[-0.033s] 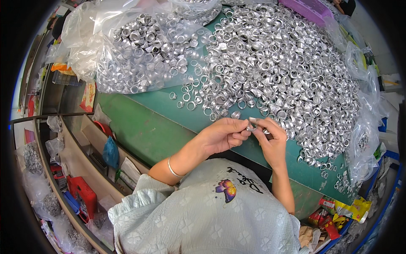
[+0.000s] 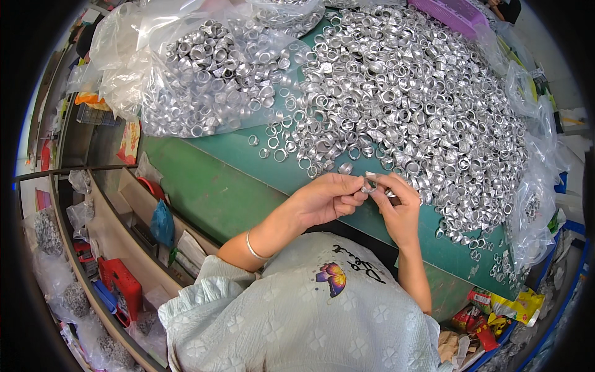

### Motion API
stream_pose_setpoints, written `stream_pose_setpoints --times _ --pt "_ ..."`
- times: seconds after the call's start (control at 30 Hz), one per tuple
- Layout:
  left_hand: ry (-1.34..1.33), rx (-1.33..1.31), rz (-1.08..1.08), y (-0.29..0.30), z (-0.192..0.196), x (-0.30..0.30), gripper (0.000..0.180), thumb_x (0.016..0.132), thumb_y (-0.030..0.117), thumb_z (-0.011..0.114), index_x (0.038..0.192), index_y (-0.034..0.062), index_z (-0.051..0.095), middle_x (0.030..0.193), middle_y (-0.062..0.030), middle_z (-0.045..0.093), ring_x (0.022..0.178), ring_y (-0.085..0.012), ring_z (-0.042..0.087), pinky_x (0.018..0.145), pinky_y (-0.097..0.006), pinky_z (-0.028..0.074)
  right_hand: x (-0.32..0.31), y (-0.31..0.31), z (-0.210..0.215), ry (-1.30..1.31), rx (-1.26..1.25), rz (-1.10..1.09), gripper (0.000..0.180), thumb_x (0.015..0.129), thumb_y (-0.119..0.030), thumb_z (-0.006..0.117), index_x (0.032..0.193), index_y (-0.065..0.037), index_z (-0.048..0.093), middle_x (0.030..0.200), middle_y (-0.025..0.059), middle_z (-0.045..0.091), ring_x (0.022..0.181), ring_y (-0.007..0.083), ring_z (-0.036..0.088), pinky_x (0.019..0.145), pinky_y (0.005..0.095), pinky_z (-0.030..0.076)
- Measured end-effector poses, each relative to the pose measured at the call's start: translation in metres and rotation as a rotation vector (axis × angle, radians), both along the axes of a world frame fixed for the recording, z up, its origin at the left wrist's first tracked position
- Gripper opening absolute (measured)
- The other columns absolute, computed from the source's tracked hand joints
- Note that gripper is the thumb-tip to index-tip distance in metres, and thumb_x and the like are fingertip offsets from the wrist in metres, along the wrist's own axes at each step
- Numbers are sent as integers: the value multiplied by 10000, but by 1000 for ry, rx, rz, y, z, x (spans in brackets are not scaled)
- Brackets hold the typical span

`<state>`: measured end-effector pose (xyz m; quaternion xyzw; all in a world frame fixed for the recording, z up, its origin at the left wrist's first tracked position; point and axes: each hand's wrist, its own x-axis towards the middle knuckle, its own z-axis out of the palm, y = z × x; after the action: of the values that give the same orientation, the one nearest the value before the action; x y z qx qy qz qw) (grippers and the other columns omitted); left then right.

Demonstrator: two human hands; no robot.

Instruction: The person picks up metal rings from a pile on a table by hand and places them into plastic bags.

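Note:
A silver-coloured metal ring is held up between my two hands, close to the near edge of the large heap. My left hand pinches its left side between thumb and forefinger, the other fingers curled in. On the opposite side, my right hand grips the same ring with thumb and fingertips. Another bit of metal shows by the right hand's curled fingers, too small to make out. Just beyond the hands spreads a big heap of similar rings. A few loose rings lie on the green tabletop.
At the far left, a clear plastic bag of rings lies open. A purple basket sits behind the heap. Crumpled plastic lines the right edge. Wooden shelving with a red plastic item stands left; colourful packets lie lower right.

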<state>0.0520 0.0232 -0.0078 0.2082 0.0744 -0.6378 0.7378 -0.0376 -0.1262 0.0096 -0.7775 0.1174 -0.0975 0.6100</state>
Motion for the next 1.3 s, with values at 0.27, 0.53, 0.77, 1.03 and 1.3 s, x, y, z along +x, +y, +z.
stream_pose_setpoints --times 0.27,0.53,0.77,1.03,1.3 --pt "-150 23 38 2 8 -6 234 862 200 553 918 -26 570 763 -35 511 583 -45 361 497 -168 313 -5 6 -8 -173 -66 -95 201 687 44 637 884 6 647 647 40 500 568 113 468 492 230 355" --pt "-565 135 135 8 22 -13 149 792 45 620 928 -3 580 783 -4 540 646 -30 434 541 -172 366 -11 7 -3 -537 -640 -158 244 593 63 675 825 -11 668 627 47 471 493 141 452 401 239 321" --pt "-955 215 211 4 33 -20 308 737 -37 648 1032 -6 565 833 2 510 683 -25 422 590 -164 367 -16 2 -2 -614 -704 -58 241 566 92 668 794 14 659 618 42 446 466 125 423 377 227 286" --pt "-1181 219 268 -12 36 -16 315 713 -83 641 1011 -8 573 846 3 507 619 -28 357 534 -172 317 -19 0 -6 -503 -409 -351 185 657 98 666 828 48 616 619 63 481 494 129 429 429 219 343" --pt "-1346 292 195 -37 36 0 262 750 31 655 1002 44 584 737 44 489 586 -24 369 508 -181 334 -30 -20 -8 -229 -220 -514 82 711 78 615 768 54 562 631 74 490 562 129 454 503 235 366"
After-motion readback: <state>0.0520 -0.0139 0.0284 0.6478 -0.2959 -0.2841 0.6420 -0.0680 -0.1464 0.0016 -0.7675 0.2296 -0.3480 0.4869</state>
